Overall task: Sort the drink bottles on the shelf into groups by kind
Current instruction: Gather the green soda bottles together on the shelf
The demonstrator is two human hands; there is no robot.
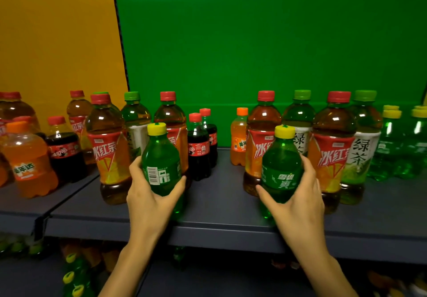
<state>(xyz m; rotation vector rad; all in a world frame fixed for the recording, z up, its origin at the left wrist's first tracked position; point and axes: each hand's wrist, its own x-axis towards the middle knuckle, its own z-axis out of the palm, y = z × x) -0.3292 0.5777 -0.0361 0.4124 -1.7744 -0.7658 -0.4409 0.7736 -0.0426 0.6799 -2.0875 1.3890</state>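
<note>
Two bare hands in shot: left hand [150,195] and right hand [298,195]. Slim fingers, thumb showing on each. Left forearm [127,266] and right forearm [321,266] are bare too, uncovered skin right to the frame's bottom edge. Nails too small to judge.

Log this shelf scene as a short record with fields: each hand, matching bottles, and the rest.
left hand: grips a green bottle, barcode facing the camera
right hand: grips a second green bottle, label facing the camera
matching group: yellow-capped green bottles, far right of the shelf
rest: red-capped tea bottles, green tea bottles, cola bottles, orange soda, mixed together
</note>
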